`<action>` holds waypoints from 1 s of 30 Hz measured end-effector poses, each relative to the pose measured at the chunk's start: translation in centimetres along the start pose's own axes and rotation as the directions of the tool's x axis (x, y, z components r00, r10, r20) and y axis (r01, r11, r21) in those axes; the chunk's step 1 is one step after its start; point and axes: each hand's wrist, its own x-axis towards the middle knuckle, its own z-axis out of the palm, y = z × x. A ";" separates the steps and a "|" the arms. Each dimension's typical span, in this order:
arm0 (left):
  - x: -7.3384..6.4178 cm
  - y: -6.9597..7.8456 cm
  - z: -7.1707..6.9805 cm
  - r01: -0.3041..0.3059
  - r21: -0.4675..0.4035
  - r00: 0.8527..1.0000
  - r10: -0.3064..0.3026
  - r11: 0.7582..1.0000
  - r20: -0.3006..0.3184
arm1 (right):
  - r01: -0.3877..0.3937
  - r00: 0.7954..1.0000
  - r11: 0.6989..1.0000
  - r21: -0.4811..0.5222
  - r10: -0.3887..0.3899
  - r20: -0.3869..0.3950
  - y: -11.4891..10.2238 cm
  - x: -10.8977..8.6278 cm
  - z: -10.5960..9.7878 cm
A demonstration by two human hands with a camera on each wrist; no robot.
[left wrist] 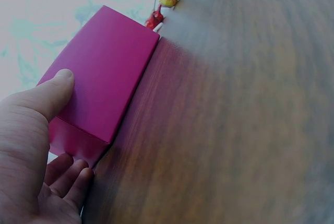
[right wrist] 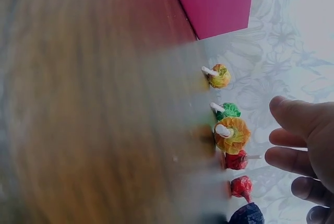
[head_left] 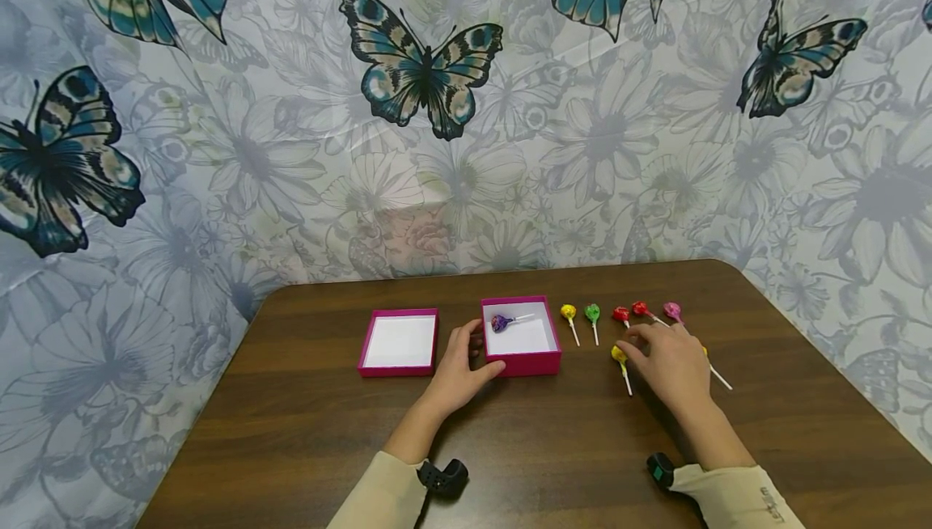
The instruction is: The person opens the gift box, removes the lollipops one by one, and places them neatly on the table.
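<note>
My left hand (head_left: pixel 459 374) grips the near left corner of a pink box (head_left: pixel 521 364), its thumb on the front wall and its fingers along the left side. Inside the box lies a purple lollipop (head_left: pixel 501 323). My right hand (head_left: pixel 671 363) hovers over the lollipops on the right, fingers spread and holding nothing in the right wrist view. Closest to its thumb is a yellow lollipop (head_left: pixel 619 354). Two red lollipops (head_left: pixel 640 308) and a pink one (head_left: pixel 672 311) lie beyond that hand. A dark blue lollipop (right wrist: pixel 247 214) shows in the right wrist view; the hand covers it in the head view.
Left of the box sits a shallow pink tray or lid (head_left: pixel 397 371) with a white inside. Another yellow lollipop (head_left: pixel 569 313) and a green one (head_left: pixel 593 314) lie right of the box. Behind the brown table (head_left: pixel 553 456) hangs a butterfly-patterned cloth (head_left: pixel 291 189).
</note>
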 end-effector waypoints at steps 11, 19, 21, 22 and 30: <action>0.2 -0.1 0.1 0.001 0.005 1.000 -0.001 1.000 -0.003 | 0.023 1.000 0.997 0.071 -0.022 -0.007 -0.8 0.6 -0.6; 0.1 -0.2 0.1 0.008 0.003 1.000 -0.008 1.000 0.001 | 0.032 0.999 0.992 0.126 -0.033 0.008 -1.9 1.4 -1.2; 0.1 -0.2 0.1 0.007 -0.001 1.000 -0.007 1.000 0.003 | 0.026 0.999 0.990 0.140 -0.030 0.021 -2.3 1.6 -1.2; 0.1 -0.1 0.1 0.006 -0.001 1.000 -0.006 1.000 0.004 | 0.025 0.999 0.989 0.146 -0.030 0.028 -2.5 1.7 -1.2; 0.1 -0.3 0.1 0.009 0.012 1.000 -0.009 1.000 0.002 | 0.063 0.995 0.980 0.188 -0.076 0.060 -4.9 2.5 -0.6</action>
